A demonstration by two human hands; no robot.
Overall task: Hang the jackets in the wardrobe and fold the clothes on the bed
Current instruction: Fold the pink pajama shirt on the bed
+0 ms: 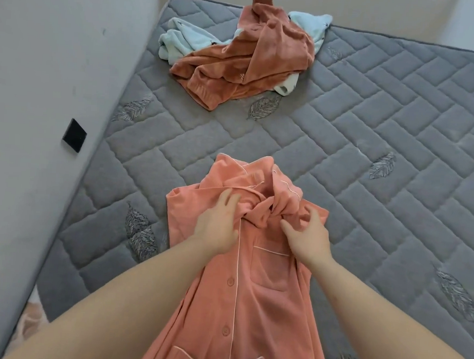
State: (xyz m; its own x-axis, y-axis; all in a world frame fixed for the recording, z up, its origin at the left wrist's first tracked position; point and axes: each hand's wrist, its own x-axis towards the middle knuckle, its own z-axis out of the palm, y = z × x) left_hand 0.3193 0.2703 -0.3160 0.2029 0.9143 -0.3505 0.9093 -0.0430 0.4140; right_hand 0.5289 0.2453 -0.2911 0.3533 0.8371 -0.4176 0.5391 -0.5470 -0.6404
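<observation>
Coral pyjama top (pixel 240 277) lying face-up at mattress (pixel 374 127) 6 o'clock, collar bunching.
Soft, light, limp: looks best pinched at shoulder seams. Left hand (pixel 217 224) pressing flat, fingers spread; right hand (pixel 307 234) loosely gathering collar fabric. Unfolded pile (pixel 239 56) sitting at 12 o'clock.

Grey quilted mattress (pixel 345 136), bare, stitched leaf motifs scattered across it. Grey wall (pixel 40 81) butts against the mattress's left edge; black square wall plate (pixel 74 139) mounted on it near mid-length. Beige wall (pixel 298 1) beyond the mattress's far edge.
</observation>
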